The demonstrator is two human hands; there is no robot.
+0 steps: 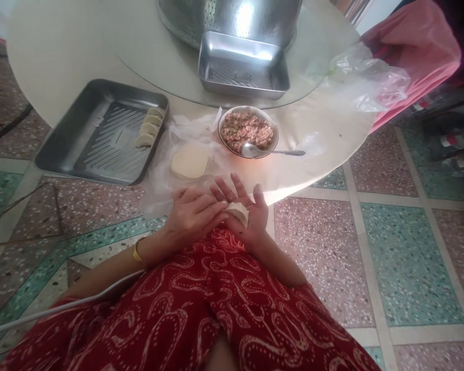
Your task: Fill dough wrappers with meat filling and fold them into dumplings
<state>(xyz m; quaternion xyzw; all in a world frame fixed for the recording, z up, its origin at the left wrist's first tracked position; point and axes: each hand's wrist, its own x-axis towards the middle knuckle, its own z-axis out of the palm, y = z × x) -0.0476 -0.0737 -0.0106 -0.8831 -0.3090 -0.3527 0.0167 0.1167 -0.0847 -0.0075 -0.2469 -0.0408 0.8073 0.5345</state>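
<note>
A pale folded dumpling [238, 212] lies across the palm of my right hand [251, 216], which is turned up with its fingers spread and bears it. My left hand [195, 208], with a gold bracelet at the wrist, reaches over from the left. Its fingers are bent and close together, with the fingertips at the dumpling's left end; the thumb is mostly hidden. Just beyond my hands, a stack of round wrappers [190, 160] sits on a thin plastic bag [158, 178]. Behind that stands a bowl [277, 135] of minced filling [247, 129] with a metal spoon [290, 152] resting in it.
At the left, a dark metal tray [73, 116] holds several dumplings [150, 127] along its right side. A second metal tray [243, 90] and a perforated steel vessel [232, 18] stand on the round glass [170, 77]. Crumpled plastic [367, 77] lies near a pink-covered chair [417, 46].
</note>
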